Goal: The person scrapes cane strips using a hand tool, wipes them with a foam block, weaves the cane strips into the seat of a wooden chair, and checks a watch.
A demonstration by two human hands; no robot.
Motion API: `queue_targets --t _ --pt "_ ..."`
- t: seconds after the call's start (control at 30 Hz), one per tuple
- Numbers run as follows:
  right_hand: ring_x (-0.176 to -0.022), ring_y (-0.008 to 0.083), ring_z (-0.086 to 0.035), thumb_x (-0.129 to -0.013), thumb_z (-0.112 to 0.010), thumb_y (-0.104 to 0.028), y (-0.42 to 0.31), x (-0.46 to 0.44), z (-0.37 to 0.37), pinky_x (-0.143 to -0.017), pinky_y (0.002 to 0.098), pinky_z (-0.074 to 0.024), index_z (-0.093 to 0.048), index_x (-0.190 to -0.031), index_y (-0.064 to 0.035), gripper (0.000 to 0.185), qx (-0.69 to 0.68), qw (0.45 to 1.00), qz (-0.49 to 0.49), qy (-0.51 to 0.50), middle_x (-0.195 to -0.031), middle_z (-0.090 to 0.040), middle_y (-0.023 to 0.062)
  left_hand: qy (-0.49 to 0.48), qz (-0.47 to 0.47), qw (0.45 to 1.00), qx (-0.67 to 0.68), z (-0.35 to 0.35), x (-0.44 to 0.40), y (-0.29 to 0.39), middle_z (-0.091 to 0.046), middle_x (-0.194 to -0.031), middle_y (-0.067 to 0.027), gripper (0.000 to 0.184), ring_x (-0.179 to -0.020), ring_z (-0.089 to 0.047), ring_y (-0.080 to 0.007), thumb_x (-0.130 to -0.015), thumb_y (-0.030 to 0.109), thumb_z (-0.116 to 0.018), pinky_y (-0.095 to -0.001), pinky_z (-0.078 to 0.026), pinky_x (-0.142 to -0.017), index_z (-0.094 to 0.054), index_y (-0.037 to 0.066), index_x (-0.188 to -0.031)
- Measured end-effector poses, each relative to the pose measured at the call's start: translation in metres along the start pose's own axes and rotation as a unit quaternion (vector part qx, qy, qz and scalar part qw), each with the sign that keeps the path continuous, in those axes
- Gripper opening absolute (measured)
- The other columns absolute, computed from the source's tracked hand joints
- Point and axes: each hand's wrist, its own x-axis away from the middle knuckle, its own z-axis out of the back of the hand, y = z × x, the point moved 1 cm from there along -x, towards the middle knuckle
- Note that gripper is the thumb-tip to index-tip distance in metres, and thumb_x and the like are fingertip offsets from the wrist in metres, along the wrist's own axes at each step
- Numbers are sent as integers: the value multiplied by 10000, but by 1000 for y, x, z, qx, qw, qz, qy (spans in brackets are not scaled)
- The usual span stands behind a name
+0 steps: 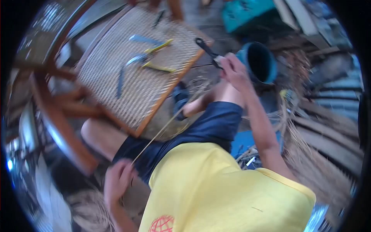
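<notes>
My left hand (118,179) is at the lower left, its fingers pinched on one end of a thin cane strand (156,135). The strand runs taut-looking across my dark shorts toward the floor between my legs. My right hand (235,73), over my right knee, is closed on a black-handled tool (208,48). The handle has a hole at its end and points up and left; the tool's working part is hidden or blurred. In front of me is a wooden chair with a woven cane seat (104,65). Yellow-handled pliers (148,58) rest on the weave.
A narrow bluish strip (119,83) and a blue-grey flat piece (146,40) also lie on the seat. Right of my knee stands a teal bucket (272,63); a green container (249,17) is behind it. Loose fibres (317,162) and a coil of cane (91,208) lie at the sides.
</notes>
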Motion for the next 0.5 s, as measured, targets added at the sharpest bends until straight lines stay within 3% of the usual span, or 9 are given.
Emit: queue_targets --t 0.03,0.13,0.23,0.27,0.37,0.4,0.43,0.47,0.5 --pt "-536 86 -546 -1009 -555 -329 -1 -8 5 -504 274 -421 -574 -926 -93 251 -38 998 -58 8 -681 -613 31 -8 93 996 0 14 20 -12 -648 -663 -39 188 -569 -534 -69 -981 130 -545 -241 -416 -529 -654 -13 -923" --pt "-517 62 -513 -1014 -568 -296 3 -18 10 -481 236 -400 -564 -893 -86 242 -106 992 -66 -7 -672 -577 7 11 102 995 17 27 55 -36 -616 -627 -28 197 -536 -477 -33 -992 136 -541 -203 -354 -493 -618 14 -857" --pt "-509 92 -527 -1007 -580 -269 -2 -14 -1 -497 268 -430 -580 -921 -62 224 -106 991 -79 -35 -674 -588 29 62 44 996 -42 22 49 -26 -614 -628 -28 179 -538 -480 -46 -984 120 -549 -215 -351 -495 -615 10 -859" --pt "-510 120 -544 -993 -596 -291 -6 -10 0 -508 290 -442 -578 -931 -65 235 -34 999 -25 -15 -673 -587 49 66 22 997 -20 18 39 -31 -606 -622 -29 174 -552 -491 -50 -980 106 -546 -228 -359 -504 -619 -1 -864" --pt "-517 173 -575 -964 -632 -279 -30 10 -3 -527 334 -449 -578 -914 -73 218 93 991 56 78 -659 -559 78 72 -46 994 -62 -11 4 16 -594 -590 -118 147 -536 -593 -143 -963 131 -574 -306 -463 -533 -649 8 -938" --pt "-514 165 -576 -963 -634 -261 -41 21 -5 -516 335 -443 -581 -906 -81 197 99 989 93 66 -656 -552 69 48 -46 997 -27 -24 -9 40 -621 -628 -86 137 -571 -603 -143 -950 107 -576 -294 -468 -556 -655 -6 -947" --pt "-512 156 -578 -962 -636 -244 -56 32 -5 -504 336 -437 -583 -898 -88 176 100 984 136 50 -652 -545 61 34 -126 991 -35 -40 -28 47 -638 -658 -108 162 -581 -627 -193 -953 150 -584 -323 -480 -567 -667 10 -962" --pt "-492 130 -558 -964 -632 -193 -75 47 -4 -458 301 -410 -587 -901 -78 139 26 997 58 -42 -649 -528 46 5 -180 981 -75 -52 -43 61 -639 -692 -150 195 -616 -642 -289 -953 201 -590 -366 -497 -599 -672 37 -1018" --pt "-470 97 -513 -974 -612 -152 -98 66 -9 -426 252 -375 -603 -915 -67 104 -97 991 -19 -89 -644 -504 10 15 -308 949 -64 -67 -58 68 -641 -724 -179 206 -670 -642 -362 -953 230 -578 -413 -504 -631 -654 46 -1004"
